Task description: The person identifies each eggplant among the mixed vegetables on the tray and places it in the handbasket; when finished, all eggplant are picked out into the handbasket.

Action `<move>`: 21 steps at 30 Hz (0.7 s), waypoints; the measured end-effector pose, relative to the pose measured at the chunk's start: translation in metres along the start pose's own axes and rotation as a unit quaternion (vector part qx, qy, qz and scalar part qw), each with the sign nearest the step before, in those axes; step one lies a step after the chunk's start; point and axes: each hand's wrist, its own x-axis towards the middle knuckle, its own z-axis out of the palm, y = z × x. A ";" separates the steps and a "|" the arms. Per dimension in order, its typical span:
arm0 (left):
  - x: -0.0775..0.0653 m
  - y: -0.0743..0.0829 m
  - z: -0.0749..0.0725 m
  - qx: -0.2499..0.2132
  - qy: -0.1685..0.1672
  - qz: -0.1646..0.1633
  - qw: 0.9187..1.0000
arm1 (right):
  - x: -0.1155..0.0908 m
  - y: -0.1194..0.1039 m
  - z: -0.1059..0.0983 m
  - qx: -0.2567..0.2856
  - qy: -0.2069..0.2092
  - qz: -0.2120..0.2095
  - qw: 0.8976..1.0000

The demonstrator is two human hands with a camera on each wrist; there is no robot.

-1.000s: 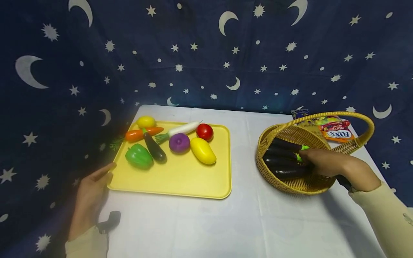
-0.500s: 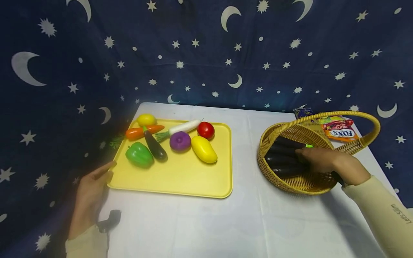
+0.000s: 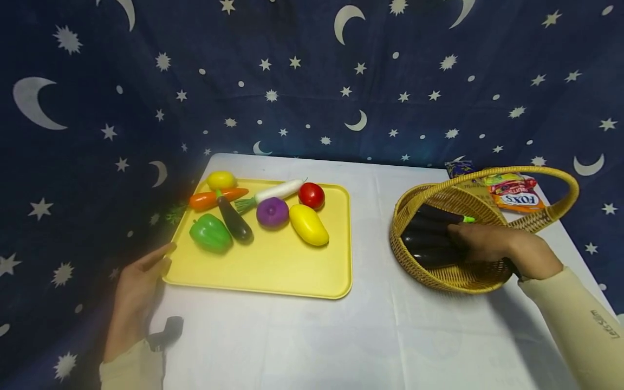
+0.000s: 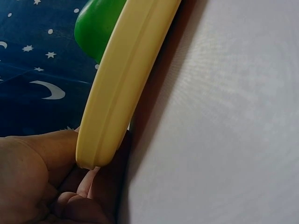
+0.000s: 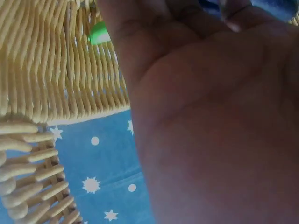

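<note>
A yellow tray (image 3: 258, 271) lies on the left of the table. My left hand (image 3: 134, 290) grips its near left corner, thumb over the rim and fingers beneath, as the left wrist view shows of the tray edge (image 4: 110, 88). On the right stands a wicker basket (image 3: 419, 279) with several dark eggplants (image 3: 426, 235) side by side in it. My right hand (image 3: 507, 246) reaches under the handle and holds an eggplant near its stem end; its fingertips are mostly hidden. In the right wrist view the palm (image 5: 205, 107) covers much of the eggplants, and one green stem (image 5: 99, 33) shows.
The tray bears a lemon (image 3: 221, 180), carrot (image 3: 205, 201), small eggplant (image 3: 235, 219), green pepper (image 3: 210, 233), white radish (image 3: 279, 192), purple round vegetable (image 3: 272, 212), tomato (image 3: 311, 195) and mango (image 3: 309, 225). Candy packets (image 3: 517, 196) lie behind the basket. A starry curtain (image 3: 312, 81) hangs behind.
My right hand has shifted slightly over the eggplants and covers more of their green stems. The left hand keeps its grip on the tray. The head view has tilted slightly.
</note>
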 end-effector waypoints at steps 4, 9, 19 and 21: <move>0.000 -0.001 -0.002 -0.003 -0.002 0.006 1.000 | 0.001 0.001 -0.009 0.080 -0.005 0.016 0.997; 0.002 -0.003 -0.002 -0.005 0.003 0.014 1.000 | 0.010 0.003 -0.013 0.122 0.059 0.004 0.991; 0.012 -0.003 0.007 -0.016 0.004 0.056 0.998 | 0.028 -0.003 -0.006 -0.015 0.232 0.020 0.972; 0.011 -0.001 0.007 -0.017 0.005 0.056 0.998 | 0.027 -0.006 -0.007 -0.037 0.298 0.038 0.953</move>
